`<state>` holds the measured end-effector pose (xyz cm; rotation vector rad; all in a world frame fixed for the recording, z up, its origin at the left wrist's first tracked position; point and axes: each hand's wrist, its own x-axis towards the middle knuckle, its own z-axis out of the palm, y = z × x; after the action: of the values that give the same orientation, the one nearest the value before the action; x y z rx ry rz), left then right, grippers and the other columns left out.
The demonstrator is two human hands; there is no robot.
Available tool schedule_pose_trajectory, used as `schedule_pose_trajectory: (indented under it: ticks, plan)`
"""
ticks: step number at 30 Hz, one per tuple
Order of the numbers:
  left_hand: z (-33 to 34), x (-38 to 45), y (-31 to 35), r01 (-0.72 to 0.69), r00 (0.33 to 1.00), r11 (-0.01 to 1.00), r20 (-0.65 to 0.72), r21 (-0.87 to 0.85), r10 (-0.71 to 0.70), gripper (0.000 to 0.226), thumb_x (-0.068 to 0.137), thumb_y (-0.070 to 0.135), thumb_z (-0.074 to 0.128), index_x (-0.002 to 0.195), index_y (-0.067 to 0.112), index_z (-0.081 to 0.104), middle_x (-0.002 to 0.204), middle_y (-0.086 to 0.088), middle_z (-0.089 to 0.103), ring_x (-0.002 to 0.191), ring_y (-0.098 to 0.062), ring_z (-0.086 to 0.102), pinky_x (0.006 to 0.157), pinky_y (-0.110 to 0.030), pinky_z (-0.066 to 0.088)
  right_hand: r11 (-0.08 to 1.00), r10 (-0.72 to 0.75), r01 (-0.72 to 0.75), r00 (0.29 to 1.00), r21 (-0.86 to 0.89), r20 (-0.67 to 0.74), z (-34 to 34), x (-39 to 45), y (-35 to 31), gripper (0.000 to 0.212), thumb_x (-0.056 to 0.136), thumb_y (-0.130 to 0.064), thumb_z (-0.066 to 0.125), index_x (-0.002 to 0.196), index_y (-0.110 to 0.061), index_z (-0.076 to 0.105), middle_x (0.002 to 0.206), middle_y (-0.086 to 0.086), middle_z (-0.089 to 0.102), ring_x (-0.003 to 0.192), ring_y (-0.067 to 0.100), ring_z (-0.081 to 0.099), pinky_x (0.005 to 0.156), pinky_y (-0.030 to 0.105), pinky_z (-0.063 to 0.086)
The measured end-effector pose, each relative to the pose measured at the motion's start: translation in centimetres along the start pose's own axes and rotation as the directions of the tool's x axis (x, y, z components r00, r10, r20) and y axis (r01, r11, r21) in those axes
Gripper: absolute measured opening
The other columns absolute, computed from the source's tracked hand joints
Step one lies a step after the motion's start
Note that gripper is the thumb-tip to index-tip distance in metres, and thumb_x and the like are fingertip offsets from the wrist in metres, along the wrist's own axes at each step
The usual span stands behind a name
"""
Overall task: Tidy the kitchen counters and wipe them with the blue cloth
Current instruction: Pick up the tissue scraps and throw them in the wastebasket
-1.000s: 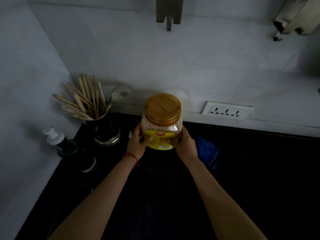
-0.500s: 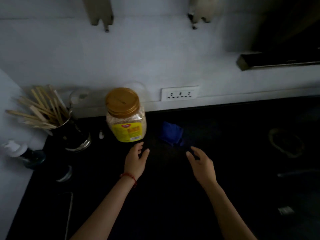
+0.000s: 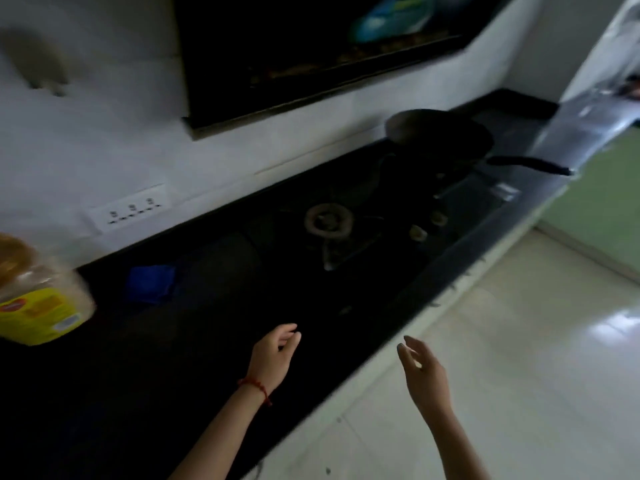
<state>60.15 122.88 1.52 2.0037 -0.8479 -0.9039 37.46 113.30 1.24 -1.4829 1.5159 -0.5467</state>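
Note:
The blue cloth [image 3: 150, 283] lies crumpled on the black counter [image 3: 166, 368] near the back wall. Left of it stands a plastic jar [image 3: 38, 299] with a gold lid and yellow label, blurred at the frame's edge. My left hand [image 3: 273, 355], with a red thread at the wrist, hovers over the counter with loosely curled fingers and holds nothing. My right hand [image 3: 424, 372] hangs beyond the counter's front edge, over the floor, fingers relaxed and empty. Both hands are well right of the cloth.
A gas hob with a burner [image 3: 327, 221] and knobs [image 3: 417, 232] is set into the counter. A dark frying pan [image 3: 440, 133] sits on the far burner, handle pointing right. A socket strip [image 3: 133, 211] is on the wall. Pale tiled floor [image 3: 519, 358] lies to the right.
Both hands let go of the jar, which now stands on the counter. The view has swung right; the utensil holder left the frame and the hob and pan came in. Hands moved right.

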Motion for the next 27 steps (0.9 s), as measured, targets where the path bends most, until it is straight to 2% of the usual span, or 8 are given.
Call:
schedule_pose_trajectory:
  ticks: [4,7,11,13,15,18,21,27]
  plan:
    - [11.6,-2.3,4.4,-0.045,0.983,0.999,0.177,0.020,0.040,0.031,0.090,0.020,0.052,0.118,0.008,0.057,0.111,-0.007,0.061,0.104,-0.014,0.055,0.089,-0.022,0.041,0.994,0.106,-0.101,0.989,0.051,-0.104,-9.6,-0.9,7.0,0.031,0.090,-0.022,0.056,0.119,-0.010,0.057,0.118,0.011,0.064,0.108,0.023,0.061,0.077,0.025,0.038]
    - [19.2,-3.5,6.9,-0.073,0.935,0.996,0.350,0.043,0.053,0.030,0.091,0.020,0.052,0.117,0.008,0.058,0.108,-0.002,0.060,0.103,-0.009,0.053,0.089,-0.019,0.039,0.979,0.198,-0.184,0.962,0.089,-0.186,-16.0,-1.7,12.4,0.031,0.090,-0.021,0.055,0.118,-0.009,0.058,0.118,0.012,0.064,0.107,0.024,0.061,0.077,0.026,0.039]
    - [27.2,-3.8,8.2,-0.035,0.873,0.991,0.486,0.131,-0.033,0.018,0.090,0.024,0.053,0.104,0.015,0.061,0.101,-0.003,0.063,0.100,-0.017,0.058,0.086,-0.025,0.045,0.936,0.351,-0.320,0.893,0.149,-0.282,-22.7,-3.1,18.9,0.031,0.089,-0.020,0.057,0.116,-0.005,0.059,0.116,0.017,0.066,0.106,0.027,0.063,0.081,0.029,0.044]
    - [30.3,-2.9,7.6,0.010,0.858,0.984,0.504,0.179,-0.100,0.026,0.088,0.025,0.055,0.106,0.008,0.062,0.103,-0.009,0.066,0.100,-0.024,0.061,0.091,-0.036,0.049,0.907,0.419,-0.384,0.858,0.171,-0.298,-24.9,-3.6,21.6,0.032,0.089,-0.022,0.056,0.118,-0.006,0.058,0.117,0.018,0.065,0.107,0.028,0.062,0.088,0.034,0.046]
    - [32.8,-2.0,7.6,0.038,0.846,0.977,0.514,0.209,-0.143,0.026,0.088,0.023,0.056,0.103,0.004,0.064,0.095,-0.012,0.066,0.091,-0.025,0.061,0.090,-0.042,0.050,0.877,0.480,-0.439,0.824,0.198,-0.301,-26.5,-3.6,23.7,0.034,0.090,-0.022,0.056,0.119,-0.006,0.057,0.120,0.019,0.063,0.108,0.029,0.061,0.089,0.034,0.045]
    - [36.0,-0.7,9.0,0.070,0.844,0.972,0.507,0.222,-0.177,0.016,0.089,0.019,0.052,0.081,0.009,0.061,0.084,-0.014,0.062,0.080,-0.024,0.057,0.077,-0.038,0.050,0.848,0.528,-0.476,0.792,0.233,-0.305,-28.5,-2.1,25.7,0.035,0.090,-0.021,0.055,0.120,-0.005,0.056,0.120,0.020,0.062,0.110,0.029,0.060,0.082,0.027,0.040]
    - [39.2,2.1,10.0,0.099,0.830,0.968,0.518,0.230,-0.208,0.019,0.090,0.019,0.052,0.074,0.011,0.060,0.081,-0.015,0.060,0.075,-0.023,0.054,0.065,-0.030,0.044,0.842,0.539,-0.488,0.778,0.230,-0.322,-30.8,1.6,26.8,0.037,0.090,-0.023,0.055,0.122,-0.006,0.055,0.122,0.018,0.062,0.112,0.028,0.059,0.084,0.028,0.040]
    - [46.0,10.2,13.8,0.186,0.814,0.946,0.497,0.267,-0.300,0.025,0.091,0.018,0.050,0.067,0.012,0.057,0.080,-0.014,0.059,0.074,-0.022,0.053,0.059,-0.026,0.039,0.842,0.539,-0.484,0.771,0.238,-0.338,-37.3,12.4,26.7,0.039,0.091,-0.025,0.053,0.125,-0.006,0.052,0.124,0.018,0.060,0.114,0.028,0.057,0.080,0.025,0.036]
